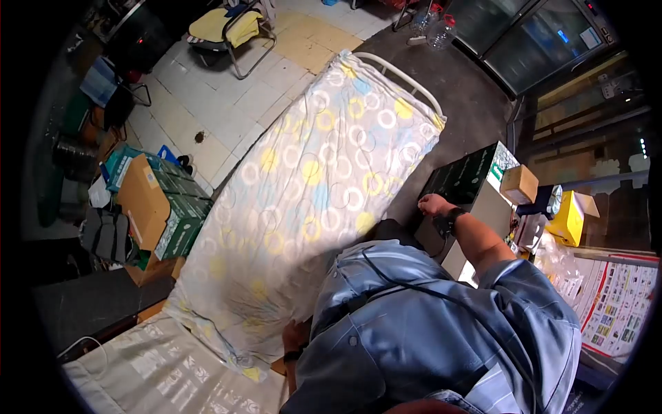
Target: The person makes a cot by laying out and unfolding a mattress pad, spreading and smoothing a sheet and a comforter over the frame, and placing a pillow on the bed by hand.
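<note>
A long bed (310, 172) under a sheet patterned with white and yellow rings stretches away from my body. Low at its near right edge, beside the sheet, is my left hand (295, 336); its fingers are too dark and small to make out. My right hand (434, 205) hangs off the bed's right side, in front of a dark green box (465, 176), with its fingers curled together. Whether anything is between those fingers cannot be seen. A dark band is round the right wrist.
Open cardboard boxes (145, 200) stand left of the bed. A folding chair (234, 34) with a yellow cloth is at the top. Glass-door coolers (531, 41) stand top right. Beside my right arm are a small carton (518, 184) and a yellow box (567, 219).
</note>
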`<control>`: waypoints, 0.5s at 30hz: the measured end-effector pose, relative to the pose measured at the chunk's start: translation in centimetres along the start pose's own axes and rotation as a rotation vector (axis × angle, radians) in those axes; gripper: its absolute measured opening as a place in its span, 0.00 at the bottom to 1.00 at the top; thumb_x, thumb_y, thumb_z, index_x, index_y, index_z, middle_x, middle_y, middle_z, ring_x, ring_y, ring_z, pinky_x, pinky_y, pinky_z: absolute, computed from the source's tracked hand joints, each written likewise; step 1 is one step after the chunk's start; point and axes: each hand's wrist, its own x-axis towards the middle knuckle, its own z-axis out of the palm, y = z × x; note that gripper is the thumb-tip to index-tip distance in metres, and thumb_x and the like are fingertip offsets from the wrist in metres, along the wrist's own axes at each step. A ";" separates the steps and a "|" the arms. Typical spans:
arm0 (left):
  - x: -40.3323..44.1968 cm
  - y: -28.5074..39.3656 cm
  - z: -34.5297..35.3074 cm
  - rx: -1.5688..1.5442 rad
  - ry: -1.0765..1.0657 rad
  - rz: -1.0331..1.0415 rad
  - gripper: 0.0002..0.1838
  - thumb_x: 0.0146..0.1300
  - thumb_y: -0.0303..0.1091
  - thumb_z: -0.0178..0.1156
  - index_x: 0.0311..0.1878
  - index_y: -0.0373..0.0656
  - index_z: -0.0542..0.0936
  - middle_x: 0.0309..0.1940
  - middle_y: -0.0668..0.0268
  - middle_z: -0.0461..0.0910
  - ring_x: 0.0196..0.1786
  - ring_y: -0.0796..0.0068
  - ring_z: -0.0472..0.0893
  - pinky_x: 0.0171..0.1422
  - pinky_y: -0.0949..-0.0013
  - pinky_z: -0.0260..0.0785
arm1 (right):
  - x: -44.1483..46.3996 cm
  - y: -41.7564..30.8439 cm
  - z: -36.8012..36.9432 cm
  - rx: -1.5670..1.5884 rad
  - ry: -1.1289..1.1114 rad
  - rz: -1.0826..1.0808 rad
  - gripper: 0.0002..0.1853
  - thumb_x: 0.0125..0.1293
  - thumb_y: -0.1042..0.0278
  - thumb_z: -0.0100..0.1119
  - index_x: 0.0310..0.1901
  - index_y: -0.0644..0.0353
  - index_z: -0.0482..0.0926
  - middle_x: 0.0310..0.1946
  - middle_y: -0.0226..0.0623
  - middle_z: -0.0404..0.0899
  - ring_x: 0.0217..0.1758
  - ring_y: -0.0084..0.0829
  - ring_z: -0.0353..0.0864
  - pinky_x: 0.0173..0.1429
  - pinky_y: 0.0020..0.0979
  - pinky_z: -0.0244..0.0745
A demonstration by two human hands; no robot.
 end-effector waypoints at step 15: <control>5.2 27.8 10.9 -0.018 0.035 -0.068 0.16 0.62 0.42 0.57 0.45 0.39 0.77 0.41 0.50 0.80 0.43 0.51 0.80 0.45 0.53 0.74 | 15.9 6.5 -23.1 -0.151 -0.144 -0.096 0.17 0.59 0.58 0.57 0.39 0.65 0.83 0.33 0.47 0.83 0.37 0.43 0.82 0.44 0.39 0.74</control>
